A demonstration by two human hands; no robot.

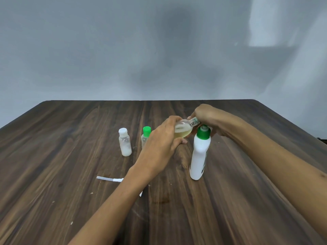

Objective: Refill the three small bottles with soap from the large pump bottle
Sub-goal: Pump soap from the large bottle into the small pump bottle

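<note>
A small clear bottle (183,130) with yellowish liquid is held tilted above the table, its neck pointing right. My left hand (162,142) grips its body. My right hand (206,115) closes around its neck or cap end, just above the large bottle's top. The large white bottle (200,156) with a green collar stands upright below my right hand; no pump head is visible on it. Two more small bottles stand to the left: one with a white cap (124,143) holding white content, and one with a green cap (146,137), partly hidden behind my left hand.
A white tube-like piece (109,179), possibly the pump's dip tube, lies on the dark wooden table (70,156) under my left forearm. Small white specks and a wet smear mark the near tabletop. A grey wall stands behind the table's far edge.
</note>
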